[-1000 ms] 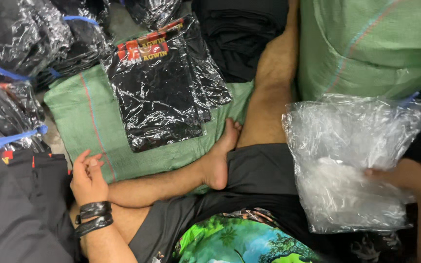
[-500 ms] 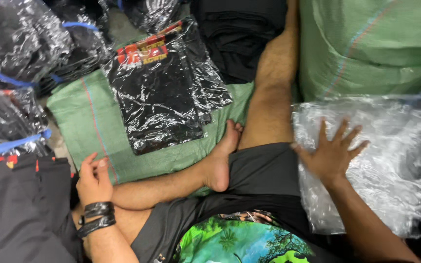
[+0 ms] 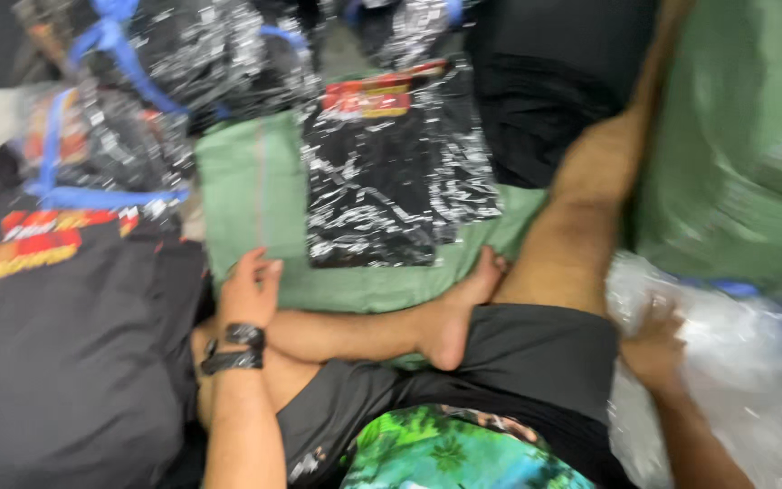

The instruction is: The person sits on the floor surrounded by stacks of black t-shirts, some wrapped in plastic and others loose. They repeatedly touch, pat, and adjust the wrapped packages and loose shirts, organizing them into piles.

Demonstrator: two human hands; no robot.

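1. The right hand (image 3: 655,349), at the lower right of the frame, presses into a heap of clear plastic bags (image 3: 735,380); its fingers look curled into the plastic, though blur keeps me from telling whether they truly grip it.
2. That heap lies along the right edge, just beside the person's thigh and below a large green woven sack (image 3: 744,145) at the upper right.
3. The left hand (image 3: 248,290), at lower left of centre, rests empty with fingers loosely bent, touching the edge of a green woven mat (image 3: 246,181). A dark wristband (image 3: 233,349) sits on that wrist.
4. On the mat, at upper centre, lies a packed black garment (image 3: 382,181) in a glossy clear wrapper with a red card at its top.
5. A bare foot (image 3: 454,317) rests at centre, toes touching the mat.
6. Bundles of wrapped dark garments tied with blue strap (image 3: 92,118) fill the upper left; an unwrapped dark garment (image 3: 65,344) covers the lower left.
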